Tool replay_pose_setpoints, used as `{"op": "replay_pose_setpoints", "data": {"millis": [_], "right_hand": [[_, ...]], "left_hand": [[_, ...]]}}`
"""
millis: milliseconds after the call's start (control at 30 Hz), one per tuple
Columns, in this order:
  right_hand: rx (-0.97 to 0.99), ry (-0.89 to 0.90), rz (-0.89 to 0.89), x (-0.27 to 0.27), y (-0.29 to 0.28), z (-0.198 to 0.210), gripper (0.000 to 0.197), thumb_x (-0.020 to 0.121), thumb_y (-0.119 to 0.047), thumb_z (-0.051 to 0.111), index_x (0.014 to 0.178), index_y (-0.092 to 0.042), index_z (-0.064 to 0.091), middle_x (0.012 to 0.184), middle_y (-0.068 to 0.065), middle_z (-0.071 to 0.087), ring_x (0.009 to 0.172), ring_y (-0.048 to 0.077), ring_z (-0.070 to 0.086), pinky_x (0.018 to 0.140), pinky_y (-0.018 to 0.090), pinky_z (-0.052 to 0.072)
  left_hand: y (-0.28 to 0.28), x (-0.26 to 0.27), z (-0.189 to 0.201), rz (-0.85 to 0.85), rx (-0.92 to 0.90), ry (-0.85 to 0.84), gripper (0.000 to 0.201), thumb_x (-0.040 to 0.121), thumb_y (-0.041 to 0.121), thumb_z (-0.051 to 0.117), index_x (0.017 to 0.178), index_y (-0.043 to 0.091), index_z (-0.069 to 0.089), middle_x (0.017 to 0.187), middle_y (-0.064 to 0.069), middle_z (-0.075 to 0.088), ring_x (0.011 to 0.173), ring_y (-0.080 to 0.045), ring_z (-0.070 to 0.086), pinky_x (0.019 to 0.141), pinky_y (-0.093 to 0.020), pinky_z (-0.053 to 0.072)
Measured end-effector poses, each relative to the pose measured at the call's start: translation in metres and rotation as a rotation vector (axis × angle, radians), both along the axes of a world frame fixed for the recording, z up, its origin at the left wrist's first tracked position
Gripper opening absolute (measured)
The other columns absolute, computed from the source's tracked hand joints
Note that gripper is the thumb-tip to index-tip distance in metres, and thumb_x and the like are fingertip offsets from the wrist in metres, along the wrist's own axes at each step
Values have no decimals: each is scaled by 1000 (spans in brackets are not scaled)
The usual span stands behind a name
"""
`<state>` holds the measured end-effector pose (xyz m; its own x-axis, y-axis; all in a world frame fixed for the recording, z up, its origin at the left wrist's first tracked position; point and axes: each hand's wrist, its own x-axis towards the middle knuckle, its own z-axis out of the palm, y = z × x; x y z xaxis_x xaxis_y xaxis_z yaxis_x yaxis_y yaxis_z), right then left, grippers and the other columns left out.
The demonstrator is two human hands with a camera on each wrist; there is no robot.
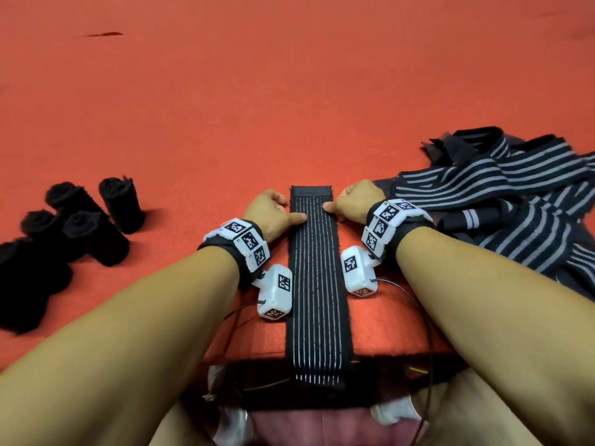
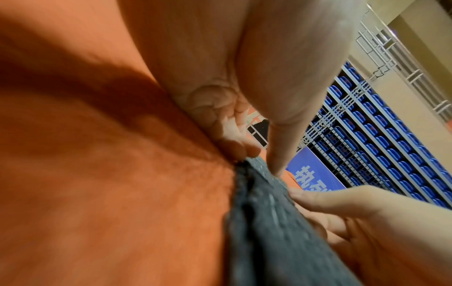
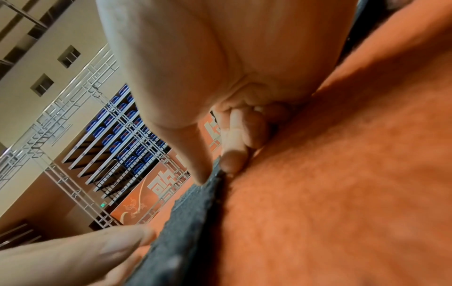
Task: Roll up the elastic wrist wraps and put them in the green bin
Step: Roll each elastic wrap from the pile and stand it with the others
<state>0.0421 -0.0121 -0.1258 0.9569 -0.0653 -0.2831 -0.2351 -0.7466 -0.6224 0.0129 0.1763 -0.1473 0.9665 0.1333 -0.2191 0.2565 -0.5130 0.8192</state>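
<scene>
A black wrist wrap [image 1: 314,268] with thin white stripes lies flat and straight on the red felt table [image 1: 225,123]. Its near end hangs over the front edge. My left hand [image 1: 283,210] pinches the wrap's left edge near the far end, thumb on top and fingers curled at the edge. My right hand [image 1: 338,201] pinches the right edge in the same way. The left wrist view shows the wrap [image 2: 269,222] under my thumb [image 2: 281,151]. In the right wrist view the wrap [image 3: 190,209] sits under the other thumb [image 3: 193,158]. The green bin is not in view.
Several rolled black wraps [image 1: 87,226] stand and lie at the left of the table. A loose pile of unrolled striped wraps [image 1: 515,194] lies at the right, close behind my right wrist. The table's front edge [image 1: 251,357] is near my body.
</scene>
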Motion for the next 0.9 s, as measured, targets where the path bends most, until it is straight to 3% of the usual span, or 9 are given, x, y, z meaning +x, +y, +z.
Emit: {"op": "replay_pose_setpoints", "data": {"millis": [133,233,333,400,500,667,733,833,900], "right_hand": [[67,3,12,-15,2,10,35,83,-40,78,62,-16,65,76,1,74,77,19,68,86,33,56],[164,30,26,-27,1,12,32,82,-32,82,64,-16,61,67,2,68,59,13,61,71,31,56],[222,8,47,-38,-3,3,35,72,-31,89,72,-18,58,74,6,67,72,20,64,89,49,59],[251,16,71,-51,-3,-1,39,68,-33,91,77,-20,55,79,9,62,76,25,59,94,55,54],[246,14,94,-84,-1,5,39,74,-30,89,85,-17,53,76,9,56,72,23,53,75,42,49],[336,41,79,-129,-6,10,35,85,-21,81,96,-13,49,81,12,58,75,23,55,61,34,48],[405,47,41,-139,-10,7,29,88,-17,78,90,-12,49,83,16,60,76,25,59,66,38,49],[446,42,37,-149,-9,7,23,89,-13,76,77,-7,56,82,21,64,73,28,62,77,47,56],[465,25,14,-151,-8,6,26,90,-9,74,73,-10,54,76,17,64,64,25,59,66,40,54]], "left_hand": [[4,-37,9,-13,40,52,36,80,34,86,92,16,57,69,0,69,65,-20,66,78,-39,59],[5,-71,19,-88,228,78,41,77,54,80,81,16,63,73,-1,75,75,-22,73,79,-38,60],[4,-98,24,-163,355,133,61,70,72,75,81,13,71,75,-1,76,75,-24,73,77,-41,61],[1,-112,28,-191,367,163,62,69,72,77,82,12,69,76,-2,76,75,-23,72,76,-40,61],[-7,-127,32,-201,335,160,53,67,59,87,82,17,58,87,-2,73,82,-23,70,80,-39,58],[-16,-131,23,-49,-127,98,46,75,18,90,97,15,50,95,-7,71,87,-25,71,88,-45,58],[-20,-131,22,19,-326,80,43,79,8,85,103,13,50,97,-11,70,87,-26,71,85,-44,59],[-26,-131,22,72,-492,95,25,87,18,78,101,12,58,97,-16,69,80,-27,65,74,-42,56],[-29,-133,25,124,-567,150,16,96,27,65,101,12,63,88,-14,66,70,-25,59,61,-38,50]]}}
